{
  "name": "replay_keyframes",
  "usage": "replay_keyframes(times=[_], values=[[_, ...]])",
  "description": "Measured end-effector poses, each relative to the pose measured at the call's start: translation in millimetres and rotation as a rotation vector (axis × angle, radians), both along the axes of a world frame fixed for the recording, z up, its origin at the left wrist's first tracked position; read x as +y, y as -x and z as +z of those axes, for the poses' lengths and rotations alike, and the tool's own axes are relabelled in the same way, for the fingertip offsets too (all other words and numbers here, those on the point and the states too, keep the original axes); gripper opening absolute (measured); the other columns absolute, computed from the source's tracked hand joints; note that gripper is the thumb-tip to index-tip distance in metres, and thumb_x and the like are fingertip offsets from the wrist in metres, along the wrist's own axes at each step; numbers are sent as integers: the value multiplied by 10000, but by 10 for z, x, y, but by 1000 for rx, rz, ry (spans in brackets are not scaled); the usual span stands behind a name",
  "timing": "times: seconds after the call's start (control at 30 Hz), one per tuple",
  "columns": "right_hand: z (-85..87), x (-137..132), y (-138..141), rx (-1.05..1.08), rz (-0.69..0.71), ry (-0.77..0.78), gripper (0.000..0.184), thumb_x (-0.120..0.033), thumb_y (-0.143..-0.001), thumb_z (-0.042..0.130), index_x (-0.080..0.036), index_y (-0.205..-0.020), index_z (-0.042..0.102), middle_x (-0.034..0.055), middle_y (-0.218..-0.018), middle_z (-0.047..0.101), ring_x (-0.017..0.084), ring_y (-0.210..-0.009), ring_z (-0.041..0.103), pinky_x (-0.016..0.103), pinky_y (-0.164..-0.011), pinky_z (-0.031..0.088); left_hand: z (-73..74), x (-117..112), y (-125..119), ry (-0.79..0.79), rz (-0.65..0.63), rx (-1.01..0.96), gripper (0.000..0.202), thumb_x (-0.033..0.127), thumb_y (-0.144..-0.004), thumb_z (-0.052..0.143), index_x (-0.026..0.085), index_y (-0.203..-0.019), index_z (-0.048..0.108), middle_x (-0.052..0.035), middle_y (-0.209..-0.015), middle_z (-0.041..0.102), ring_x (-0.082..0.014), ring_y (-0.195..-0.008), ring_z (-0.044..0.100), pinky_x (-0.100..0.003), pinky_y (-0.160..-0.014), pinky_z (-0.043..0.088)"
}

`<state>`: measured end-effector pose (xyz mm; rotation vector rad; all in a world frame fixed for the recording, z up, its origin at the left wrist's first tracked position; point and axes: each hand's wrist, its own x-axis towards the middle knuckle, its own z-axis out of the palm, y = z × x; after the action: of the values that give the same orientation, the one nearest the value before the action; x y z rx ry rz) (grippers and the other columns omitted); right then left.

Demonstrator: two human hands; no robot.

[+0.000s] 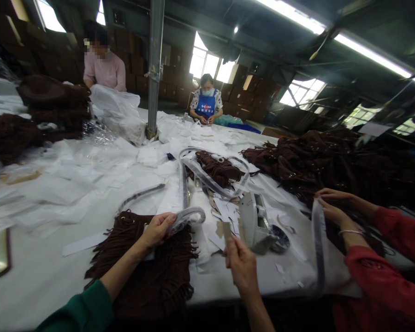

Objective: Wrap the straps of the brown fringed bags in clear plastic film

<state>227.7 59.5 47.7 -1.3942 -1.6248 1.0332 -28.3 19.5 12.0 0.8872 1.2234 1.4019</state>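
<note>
"Brown suede, that fringed panel (pixel 141 272): where does it lie?"

"Flat on the table (pixel 38 286), right under the left hand (pixel 156 230), whose fingers curl round a plastic-sleeved strap (pixel 188 216) in a firm grip, not spread at all."

"And the right hand (pixel 241 267)?"

"Raised just beside the left, thumb and fingers pinched on a small tan card (pixel 227 230). Whether it's card or stiff paper is hard to tell."

"What makes for good handling here?"

"Holding the strap by its loop, clear of the fringe, seems wise, since the sleeve lies smooth and nothing can snag. A tight pinch should keep the card from slipping among the paper scraps (pixel 224 207) just past the right hand."

"Anyone close?"

"A co-worker's red-sleeved hands (pixel 332 203) hold a second strap (pixel 319 244) off to the right of the right hand, past a white machine (pixel 254 221)."
</note>
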Motion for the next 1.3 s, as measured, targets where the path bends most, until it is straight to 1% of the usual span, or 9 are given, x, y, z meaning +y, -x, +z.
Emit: replay_keyframes(times=[0.13, 0.37, 0.53, 0.7, 0.8, 0.9, 1.03, 1.2, 1.3], values=[[-128, -388, 393, 144, 248, 213, 455, -612, -796, 545, -175, -670, 558, -56, -475, 495, 50, -304, 366, 187, -324, 243, 18, 1, 5, 19, 31, -50, 448, 627, -786, 516, 196, -677, 469, 98, -417, 396, -45, -302, 236, -171, -291, 132], [-37, -595, 784, 216, 247, 221, 474, -609, -794, 553, -180, -593, 538, -57, -399, 458, 49, -285, 364, 179, -303, 205, 273, -147, -19, 19, -3, -31, 468, 632, -801, 498, 182, -675, 490, 82, -454, 432, -42, -314, 257, -159, -284, 151], [42, -678, 903, 242, 275, 202, 484, -611, -790, 562, -175, -580, 562, -58, -382, 445, 53, -284, 370, 183, -301, 216, 460, -385, -92, -14, -28, 194, 484, 646, -814, 463, 182, -699, 531, 86, -417, 397, -65, -292, 291, -197, -302, 191], [-43, -735, 1074, 412, 207, 256, 438, -584, -790, 582, -163, -667, 584, -70, -418, 460, 35, -291, 337, 170, -300, 206, 523, -592, -238, -178, 113, 430, 411, 543, -846, 498, 172, -705, 606, 3, -672, 498, -148, -627, 509, -257, -562, 428], [-71, -792, 1140, 573, 146, 334, 431, -581, -761, 626, -158, -694, 585, -81, -423, 448, 23, -310, 313, 157, -313, 212, 504, -688, -324, -215, 155, 529, 378, 485, -881, 471, 176, -730, 630, -18, -779, 476, -176, -748, 515, -296, -700, 440], [-27, -869, 1084, 730, 271, 533, 412, -559, -730, 679, -170, -847, 608, -77, -470, 495, 26, -339, 342, 145, -336, 242, 481, -764, -345, -240, 215, 541, 363, 456, -897, 452, 184, -694, 582, -8, -743, 454, -170, -716, 490, -291, -678, 418], [12, -916, 944, 727, 498, 764, 515, -504, -734, 711, -199, -1126, 574, -85, -488, 525, 12, -302, 290, 129, -320, 200, 452, -836, -335, -233, 242, 379, 341, 413, -857, 549, 222, -1133, 487, 33, -768, 442, -122, -620, 444, -240, -570, 389], [-54, -902, 991, 726, 266, 626, 403, -492, -656, 771, -141, -790, 625, -82, -441, 490, -8, -288, 263, 130, -291, 129, 361, -859, -411, -241, 226, 186, 762, 384, -809, 636, 240, -1400, 176, 69, -731, 407, -84, -547, 404, -205, -506, 354], [-28, -935, 1015, 770, 307, 629, 383, -479, -678, 758, -147, -826, 636, -85, -437, 493, -11, -285, 252, 130, -292, 128, 365, -864, -419, -220, 229, 110, 855, 399, -800, 655, 242, -1444, 115, 65, -731, 428, -89, -556, 415, -208, -509, 362]])
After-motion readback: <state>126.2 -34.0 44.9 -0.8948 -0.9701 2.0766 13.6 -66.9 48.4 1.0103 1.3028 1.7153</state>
